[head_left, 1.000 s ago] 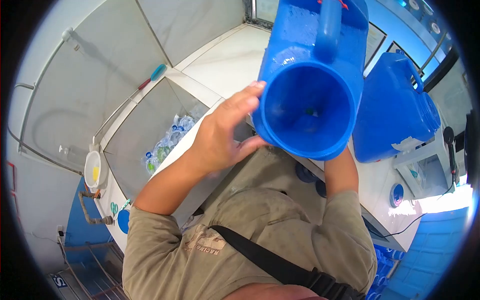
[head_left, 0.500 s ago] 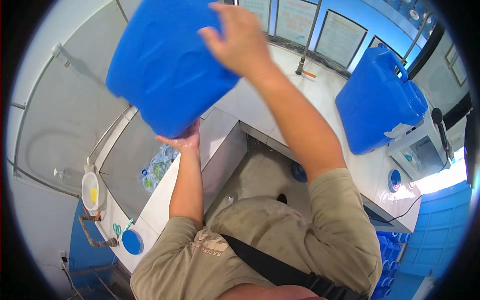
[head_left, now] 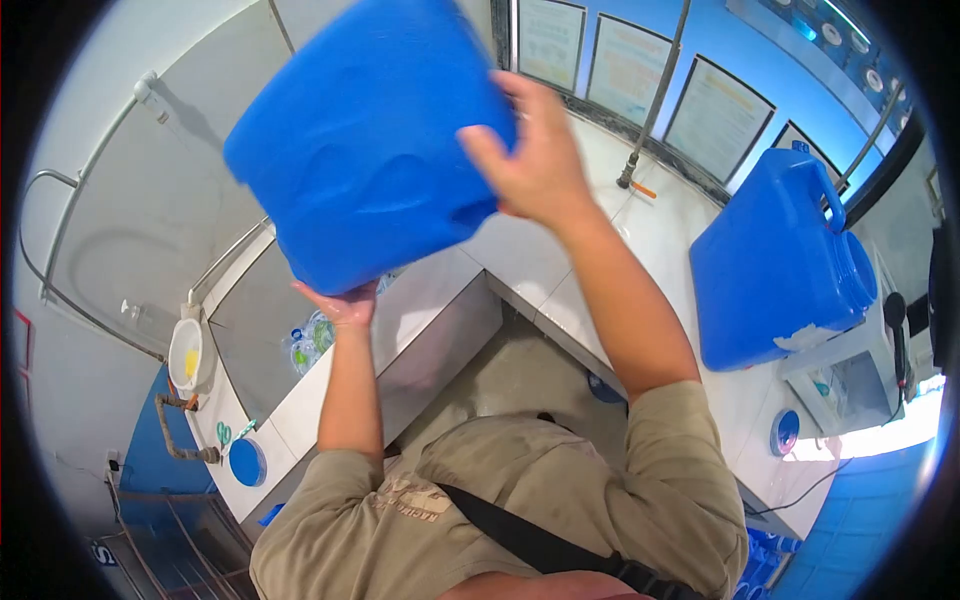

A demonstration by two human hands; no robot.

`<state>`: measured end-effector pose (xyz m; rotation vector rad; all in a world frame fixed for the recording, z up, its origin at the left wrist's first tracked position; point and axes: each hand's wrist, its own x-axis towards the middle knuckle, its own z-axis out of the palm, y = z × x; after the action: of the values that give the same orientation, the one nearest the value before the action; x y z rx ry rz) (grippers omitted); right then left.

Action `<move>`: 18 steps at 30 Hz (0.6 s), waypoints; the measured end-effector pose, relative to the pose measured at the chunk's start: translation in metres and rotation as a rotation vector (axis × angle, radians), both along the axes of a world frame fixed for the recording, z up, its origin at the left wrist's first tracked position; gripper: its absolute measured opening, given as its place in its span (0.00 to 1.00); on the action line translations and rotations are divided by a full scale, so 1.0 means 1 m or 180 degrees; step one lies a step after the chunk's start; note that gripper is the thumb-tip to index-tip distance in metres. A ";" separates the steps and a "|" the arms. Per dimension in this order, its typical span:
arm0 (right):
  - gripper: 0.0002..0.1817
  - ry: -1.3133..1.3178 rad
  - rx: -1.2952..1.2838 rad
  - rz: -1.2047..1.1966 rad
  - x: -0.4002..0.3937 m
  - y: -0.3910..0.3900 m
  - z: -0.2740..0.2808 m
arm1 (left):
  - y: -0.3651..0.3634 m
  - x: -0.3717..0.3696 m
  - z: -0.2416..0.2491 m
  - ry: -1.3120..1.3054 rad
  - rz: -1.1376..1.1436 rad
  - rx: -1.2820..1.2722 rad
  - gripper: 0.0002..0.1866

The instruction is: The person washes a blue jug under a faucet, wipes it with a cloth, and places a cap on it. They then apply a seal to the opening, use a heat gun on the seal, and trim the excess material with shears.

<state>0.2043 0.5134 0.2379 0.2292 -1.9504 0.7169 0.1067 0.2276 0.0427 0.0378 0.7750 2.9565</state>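
A large blue plastic jug [head_left: 370,150] is held up in front of me, tilted, with its dented face towards me. From below, my left hand [head_left: 345,305] cups its lower edge, and the palm and fingers look wet. On the jug's right side rests my right hand [head_left: 540,155], thumb on the near face and the other fingers around the far edge. The jug's top runs out of view, so its mouth and handle are hidden. Below the jug lie several clear plastic bottles [head_left: 312,340], partly covered by it.
A second blue jug [head_left: 765,265] stands on the tiled counter at right, beside a grey-white box [head_left: 845,385]. A pipe valve with an orange lever [head_left: 632,183] rises behind. At left are a white bowl [head_left: 186,345], scissors [head_left: 224,433] and a blue lid [head_left: 247,462].
My right hand, blurred earlier at the jug's upper right, now grips its right side lower down. The jug sits slightly further right in view, and the whole view has shifted.
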 end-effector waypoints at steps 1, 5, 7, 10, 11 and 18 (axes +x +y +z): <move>0.36 -0.0359 -0.1115 0.0387 0.005 0.029 -0.015 | -0.001 0.005 0.021 0.0021 -0.0125 -0.0350 0.60; 0.41 -0.1302 -0.3606 0.0853 -0.002 0.154 -0.107 | 0.035 0.029 0.096 0.0843 -0.0552 -0.1409 0.58; 0.41 -0.1250 -0.4563 0.1243 0.000 0.183 -0.170 | 0.086 0.046 0.120 0.1917 -0.0044 -0.2761 0.58; 0.43 -0.1522 -0.5174 0.1139 0.020 0.190 -0.200 | 0.163 0.085 0.157 0.2695 -0.0127 -0.3332 0.67; 0.41 -0.1911 -0.5195 0.0771 0.022 0.201 -0.213 | 0.189 0.088 0.155 0.2824 -0.0030 -0.3447 0.69; 0.23 -0.1274 -0.4246 -0.0268 -0.031 0.334 -0.322 | 0.275 0.123 0.160 0.2901 0.0447 -0.4724 0.58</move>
<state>0.1729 0.8473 -0.0836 -0.8507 -1.4094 1.9088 0.2295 0.5030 0.2026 1.2011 2.7693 1.5500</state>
